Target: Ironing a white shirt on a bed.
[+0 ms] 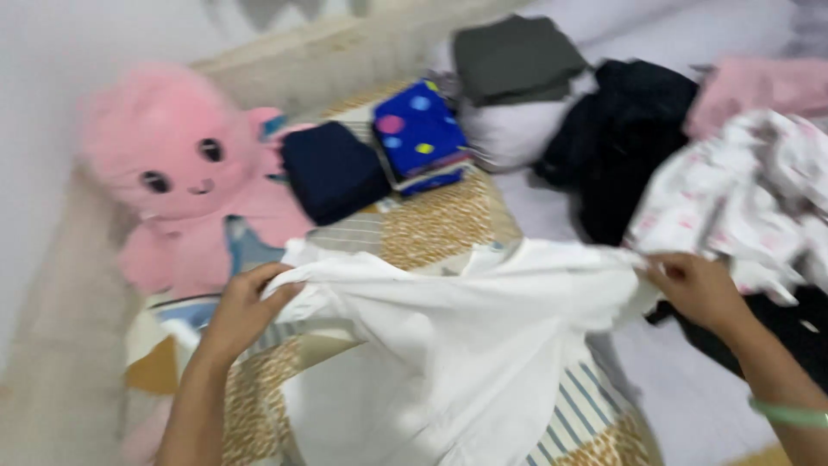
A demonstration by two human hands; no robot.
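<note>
Gripping the white shirt [448,345] at nine and three o'clock, left hand [246,306] and right hand [699,289] pinched its edges above the bed [431,229]; keeping even tension seemed wise.

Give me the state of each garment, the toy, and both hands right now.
white garment: unfolded, stretched between both hands
left hand: gripping its left edge
right hand: gripping its right edge
navy garment: folded
blue dotted garment: folded
grey garment: folded
black garment: crumpled
white printed garment: crumpled
pink plush toy: sitting upright
</note>
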